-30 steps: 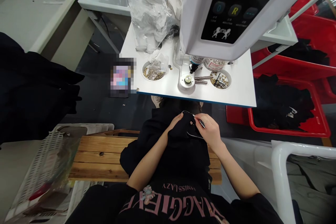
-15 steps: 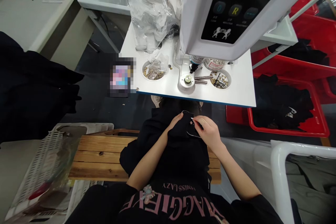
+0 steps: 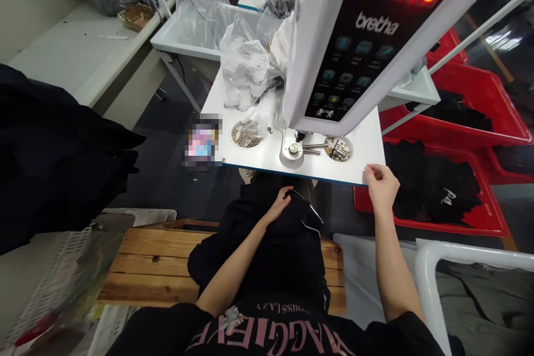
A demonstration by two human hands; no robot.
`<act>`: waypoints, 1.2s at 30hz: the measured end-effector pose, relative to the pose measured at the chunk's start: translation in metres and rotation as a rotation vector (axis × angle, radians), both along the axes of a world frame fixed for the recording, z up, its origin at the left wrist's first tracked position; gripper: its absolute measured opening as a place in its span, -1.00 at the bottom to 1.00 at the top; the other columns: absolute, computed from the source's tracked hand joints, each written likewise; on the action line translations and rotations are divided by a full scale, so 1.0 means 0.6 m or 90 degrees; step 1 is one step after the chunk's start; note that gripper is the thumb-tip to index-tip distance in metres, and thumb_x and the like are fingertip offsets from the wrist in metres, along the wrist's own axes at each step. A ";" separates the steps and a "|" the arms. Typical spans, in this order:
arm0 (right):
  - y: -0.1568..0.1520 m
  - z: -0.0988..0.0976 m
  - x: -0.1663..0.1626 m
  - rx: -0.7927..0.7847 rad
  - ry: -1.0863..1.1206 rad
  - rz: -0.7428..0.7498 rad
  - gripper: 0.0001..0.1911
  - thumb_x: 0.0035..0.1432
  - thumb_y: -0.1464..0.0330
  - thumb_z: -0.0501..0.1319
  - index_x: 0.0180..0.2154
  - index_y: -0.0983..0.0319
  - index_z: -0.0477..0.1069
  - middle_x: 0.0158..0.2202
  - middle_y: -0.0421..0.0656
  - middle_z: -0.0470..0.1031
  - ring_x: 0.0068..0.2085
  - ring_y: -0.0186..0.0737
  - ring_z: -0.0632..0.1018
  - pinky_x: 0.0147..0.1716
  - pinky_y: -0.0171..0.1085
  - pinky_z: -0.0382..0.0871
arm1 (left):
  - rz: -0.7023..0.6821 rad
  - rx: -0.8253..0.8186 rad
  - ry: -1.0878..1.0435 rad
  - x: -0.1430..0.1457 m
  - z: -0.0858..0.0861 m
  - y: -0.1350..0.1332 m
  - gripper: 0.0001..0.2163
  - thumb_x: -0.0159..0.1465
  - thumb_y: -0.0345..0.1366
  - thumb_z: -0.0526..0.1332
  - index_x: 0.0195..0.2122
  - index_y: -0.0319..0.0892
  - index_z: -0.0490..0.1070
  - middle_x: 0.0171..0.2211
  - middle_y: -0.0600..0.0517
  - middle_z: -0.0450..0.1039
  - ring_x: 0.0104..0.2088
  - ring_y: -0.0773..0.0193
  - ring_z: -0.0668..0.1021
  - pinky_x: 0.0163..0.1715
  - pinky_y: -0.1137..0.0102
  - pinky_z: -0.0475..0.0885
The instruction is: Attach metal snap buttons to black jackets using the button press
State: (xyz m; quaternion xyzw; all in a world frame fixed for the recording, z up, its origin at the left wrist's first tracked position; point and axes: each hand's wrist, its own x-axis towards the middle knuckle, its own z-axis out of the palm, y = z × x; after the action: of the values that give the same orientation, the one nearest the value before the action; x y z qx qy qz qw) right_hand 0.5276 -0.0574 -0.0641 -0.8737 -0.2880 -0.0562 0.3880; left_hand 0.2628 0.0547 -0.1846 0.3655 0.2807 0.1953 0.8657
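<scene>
A black garment (image 3: 287, 233) lies bunched on my lap, below the white machine table (image 3: 367, 150). My left hand (image 3: 278, 204) rests on top of the garment with fingers curled into the cloth. My right hand (image 3: 380, 182) is at the table's front right corner, fingers pinched on something small I cannot make out. On the table, a round metal die (image 3: 293, 149) sits under the machine head (image 3: 359, 39). A dish of brass snaps (image 3: 246, 136) is to its left and a dish of metal parts (image 3: 340, 147) to its right.
Red crates (image 3: 492, 222) with black garments stand to the right. A wooden bench (image 3: 154, 261) is under me. Plastic bags (image 3: 246, 67) crowd the table's back. A dark cloth pile (image 3: 54, 150) lies left, a white lattice basket (image 3: 62, 283) lower left, a white rail (image 3: 434, 267) lower right.
My right hand left the garment and went up and right to the table's front corner. The head tilted up, showing the machine's red display. My left hand stayed on the garment.
</scene>
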 end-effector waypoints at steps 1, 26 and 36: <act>0.001 -0.002 0.007 -0.010 -0.012 0.002 -0.75 0.06 0.26 0.18 -0.30 0.30 0.49 -0.41 -0.09 0.49 -0.42 -0.22 0.46 -0.34 -0.20 0.37 | -0.032 0.037 -0.018 -0.004 0.011 -0.002 -0.52 0.03 -0.03 0.36 -0.06 -0.12 0.41 -0.15 -0.04 0.45 -0.17 0.19 0.50 -0.12 0.38 0.34; 0.083 0.061 -0.221 0.017 0.260 0.399 -0.78 0.20 0.22 0.10 -0.23 0.19 0.43 -0.31 -0.16 0.55 -0.27 -0.19 0.55 -0.26 -0.25 0.45 | 0.026 0.570 0.244 -0.050 0.273 0.101 -0.75 0.16 -0.18 0.27 -0.16 -0.13 0.44 -0.24 0.00 0.44 -0.19 0.16 0.45 -0.10 0.37 0.27; 0.151 0.062 -0.222 0.078 0.292 0.285 -0.76 0.13 0.19 0.17 -0.28 0.23 0.43 -0.32 -0.12 0.55 -0.26 -0.15 0.55 -0.23 -0.19 0.44 | 0.010 0.526 0.244 0.007 0.260 0.158 -0.78 0.18 -0.12 0.22 -0.37 -0.20 0.41 -0.44 0.07 0.40 -0.37 0.28 0.44 -0.35 0.46 0.30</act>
State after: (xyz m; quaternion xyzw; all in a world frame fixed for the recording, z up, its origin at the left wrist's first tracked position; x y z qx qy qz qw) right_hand 0.3947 0.0330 -0.0268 -0.7537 -0.3737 0.2118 0.4975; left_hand 0.2667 0.1498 -0.0285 0.7076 0.3371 0.2263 0.5783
